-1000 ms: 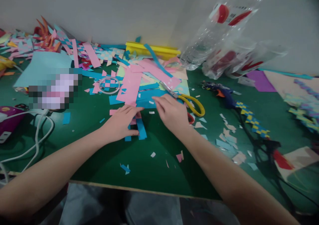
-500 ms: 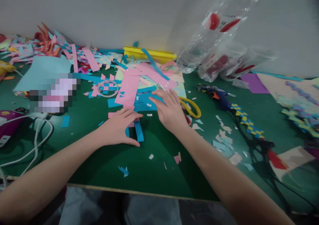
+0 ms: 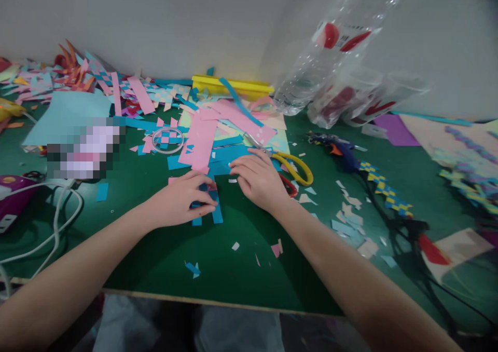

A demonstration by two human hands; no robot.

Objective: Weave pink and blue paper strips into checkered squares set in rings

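My left hand is low over a small piece of crossed blue and pink paper strips. Its thumb and fingers close round the piece, hiding most of it. To the right, my right hand hovers near the blue paper with its fingers bent and apart; nothing shows in it. Just behind that hand lie scissors with a yellow and a red handle loop, partly covered by the hand. A pink paper strip lies beyond my left hand.
A clear ring sits on a woven paper piece. Paper scraps pile along the wall at left, by a yellow holder. A clear plastic sleeve of cups leans at right. A glue gun trails its cord, and white cables lie left.
My left thumb and fingers have drawn together round the paper strips. My right hand has moved slightly down and left, its fingers more bent, uncovering more of the scissors.
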